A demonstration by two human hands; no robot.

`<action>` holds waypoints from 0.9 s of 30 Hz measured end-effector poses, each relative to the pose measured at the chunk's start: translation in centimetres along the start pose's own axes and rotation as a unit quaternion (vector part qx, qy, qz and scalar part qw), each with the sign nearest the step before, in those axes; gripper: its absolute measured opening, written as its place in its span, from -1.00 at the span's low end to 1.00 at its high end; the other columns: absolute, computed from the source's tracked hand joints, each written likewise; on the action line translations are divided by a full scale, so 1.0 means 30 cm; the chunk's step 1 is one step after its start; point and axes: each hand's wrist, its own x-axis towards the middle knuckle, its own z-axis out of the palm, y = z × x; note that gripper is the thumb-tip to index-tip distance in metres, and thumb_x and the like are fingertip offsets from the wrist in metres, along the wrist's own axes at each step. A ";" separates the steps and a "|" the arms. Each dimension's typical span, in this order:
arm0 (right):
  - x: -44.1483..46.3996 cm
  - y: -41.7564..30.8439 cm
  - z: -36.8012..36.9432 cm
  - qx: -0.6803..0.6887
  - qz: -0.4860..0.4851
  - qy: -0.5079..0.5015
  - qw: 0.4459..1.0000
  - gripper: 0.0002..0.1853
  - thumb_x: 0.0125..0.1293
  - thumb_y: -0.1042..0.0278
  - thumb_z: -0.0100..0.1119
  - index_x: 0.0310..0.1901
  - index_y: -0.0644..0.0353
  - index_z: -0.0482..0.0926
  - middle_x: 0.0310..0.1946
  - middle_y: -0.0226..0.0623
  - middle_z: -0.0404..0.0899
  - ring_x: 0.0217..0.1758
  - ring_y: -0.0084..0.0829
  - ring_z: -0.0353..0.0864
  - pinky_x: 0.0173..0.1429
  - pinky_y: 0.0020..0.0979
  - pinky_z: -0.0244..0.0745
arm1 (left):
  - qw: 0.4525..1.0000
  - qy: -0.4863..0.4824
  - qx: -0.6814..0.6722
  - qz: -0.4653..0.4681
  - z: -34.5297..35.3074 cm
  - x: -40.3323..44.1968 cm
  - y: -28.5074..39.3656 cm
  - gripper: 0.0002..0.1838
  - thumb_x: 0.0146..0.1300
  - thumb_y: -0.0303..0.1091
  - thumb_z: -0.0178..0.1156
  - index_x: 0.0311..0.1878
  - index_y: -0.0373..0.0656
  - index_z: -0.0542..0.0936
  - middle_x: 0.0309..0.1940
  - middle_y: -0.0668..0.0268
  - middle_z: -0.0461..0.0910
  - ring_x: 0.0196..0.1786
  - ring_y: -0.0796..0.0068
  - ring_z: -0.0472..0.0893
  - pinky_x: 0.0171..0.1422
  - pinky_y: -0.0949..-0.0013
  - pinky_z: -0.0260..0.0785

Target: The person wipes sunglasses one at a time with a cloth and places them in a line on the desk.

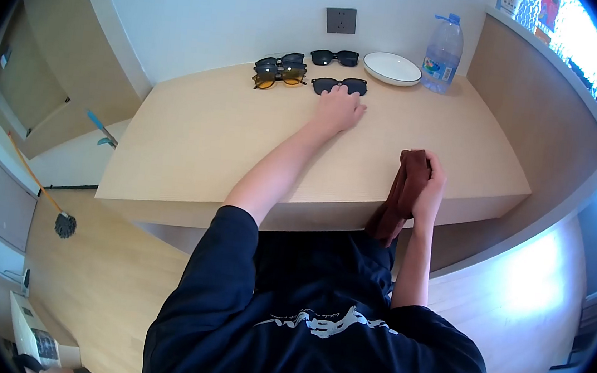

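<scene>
My left hand (339, 110) reaches across the tabletop, its fingers curled at the bridge of a pair of black sunglasses (356, 86) whose lenses face me. In my right hand (430, 192), near the table's front edge, a dark red cloth (399, 196) is bunched and hangs down past the edge. Just behind the sunglasses at my left hand lies another black pair (334, 58). To the left sit yellow-lensed glasses (280, 77), with dark glasses (280, 60) close behind them. My fingers partly cover the frame they touch.
A white plate with a dark rim (392, 69) and a clear plastic bottle (443, 55) stand at the back right of the wooden table (196, 133). A curved wooden partition (524, 86) borders the right side. A mop (65, 224) stands on the floor at left.
</scene>
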 end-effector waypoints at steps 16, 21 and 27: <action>-0.003 -0.019 0.002 -0.017 -0.006 -0.001 1.000 -0.80 0.27 0.51 -0.07 -0.17 0.31 0.56 -0.24 -0.29 0.64 -0.10 -0.47 0.57 0.06 -0.47 0.42 | 0.984 -0.144 -0.047 -0.095 -0.063 -0.051 0.077 -0.28 0.33 0.26 -0.17 0.44 0.04 0.22 0.45 0.06 0.12 0.47 -0.20 0.04 0.47 -0.17 -0.07; -0.008 -0.038 0.000 -0.022 -0.004 -0.004 1.000 -0.79 0.24 0.53 -0.08 -0.17 0.32 0.56 -0.24 -0.29 0.65 -0.10 -0.47 0.57 0.07 -0.48 0.42 | 0.991 -0.111 -0.019 -0.066 -0.044 -0.044 0.070 -0.24 0.33 0.29 -0.21 0.47 0.05 0.13 0.46 0.09 0.10 0.48 -0.23 0.01 0.51 -0.18 -0.19; -0.006 -0.027 -0.001 -0.010 -0.012 -0.004 1.000 -0.81 0.27 0.53 -0.01 -0.14 0.31 0.56 -0.27 -0.23 0.65 -0.13 -0.44 0.60 0.01 -0.48 0.44 | 0.980 -0.182 -0.022 -0.083 -0.038 -0.008 0.067 -0.22 0.32 0.32 -0.26 0.50 0.09 0.07 0.49 0.17 0.03 0.50 -0.22 -0.05 0.54 -0.18 -0.33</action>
